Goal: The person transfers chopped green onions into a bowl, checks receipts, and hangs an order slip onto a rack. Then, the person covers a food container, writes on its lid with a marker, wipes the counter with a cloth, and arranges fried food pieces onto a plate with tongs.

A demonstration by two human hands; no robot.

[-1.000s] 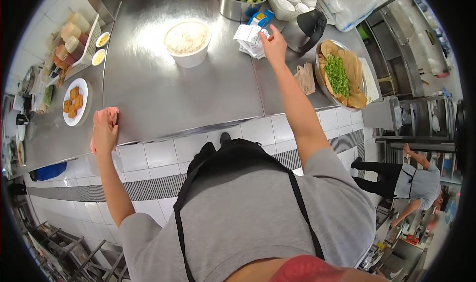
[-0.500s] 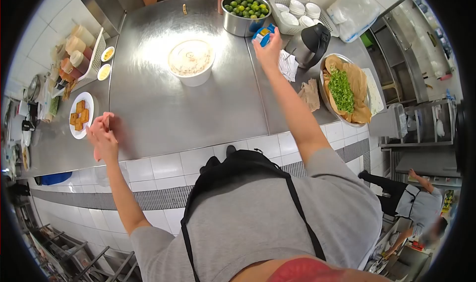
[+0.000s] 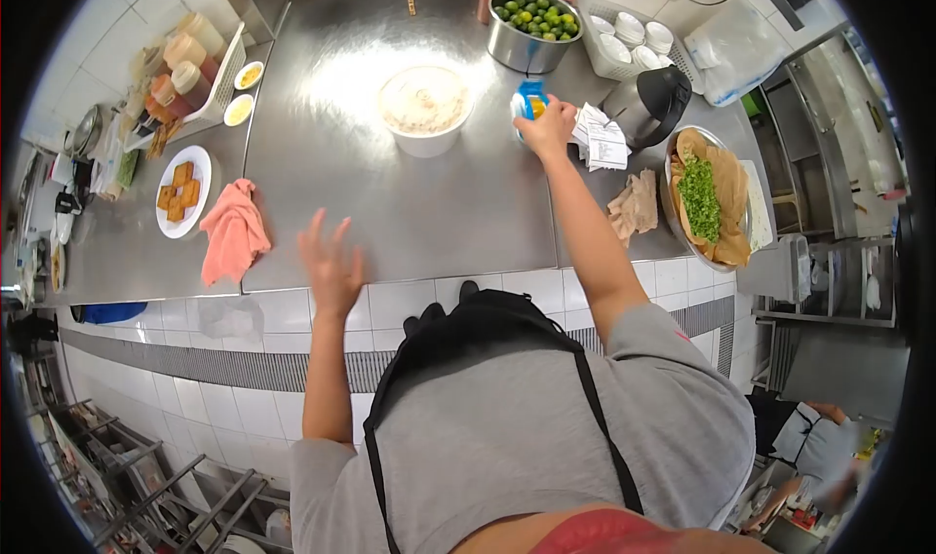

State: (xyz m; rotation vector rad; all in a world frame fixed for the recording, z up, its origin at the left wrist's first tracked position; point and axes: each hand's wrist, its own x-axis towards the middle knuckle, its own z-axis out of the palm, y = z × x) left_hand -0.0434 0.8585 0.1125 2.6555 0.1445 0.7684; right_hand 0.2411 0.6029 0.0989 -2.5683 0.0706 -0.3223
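My right hand [image 3: 550, 125] has its fingers closed around a small blue-and-white container [image 3: 529, 94] with a yellow patch, whose kind I cannot make out. It is over the steel counter [image 3: 429, 223], left of some white paper slips [image 3: 603, 142]. My left hand [image 3: 330, 264] is at the counter's front edge, slightly blurred, fingers spread and holding nothing. To its left a crumpled pink cloth [image 3: 235, 230] lies on the counter. Beside the cloth sits a white plate [image 3: 202, 203] of browned cubes [image 3: 182, 176]. A white tub [image 3: 429, 143] with a pale top stands mid-counter.
A steel pot [image 3: 526, 52] of limes stands at the back, near a basket [image 3: 612, 65] of white cups. On the right are a thermal jug [image 3: 639, 111] and a bowl [image 3: 673, 198] with chopped greens. Sauce bottles [image 3: 190, 78] line the left. Another person [image 3: 804, 437] is at far right.
My left hand has let go of the pink cloth and moved right, its fingers spreading. My right hand has lowered the blue container slightly toward me. The view has shifted left.
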